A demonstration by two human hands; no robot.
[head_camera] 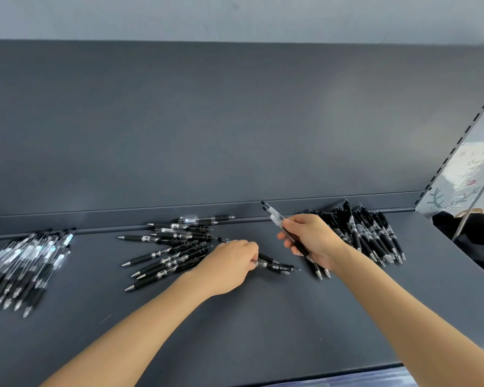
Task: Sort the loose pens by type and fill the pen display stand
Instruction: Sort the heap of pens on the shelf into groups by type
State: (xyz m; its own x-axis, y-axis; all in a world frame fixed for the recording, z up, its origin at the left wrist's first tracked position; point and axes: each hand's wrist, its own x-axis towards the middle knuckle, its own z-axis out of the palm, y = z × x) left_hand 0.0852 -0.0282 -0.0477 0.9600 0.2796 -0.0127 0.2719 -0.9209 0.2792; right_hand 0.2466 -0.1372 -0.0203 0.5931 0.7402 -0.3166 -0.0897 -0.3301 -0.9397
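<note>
Pinching pen: left hand | gripping pens: right hand | piles: back lip

I count 3 pen heaps on 1 shelf: left heap, mid heap, right heap, each too overlapped for an exact no. 2 hands: right hand grips a pen pair, i.e. 2; left hand pinches loose pens, approx 2, can't confirm.
</note>
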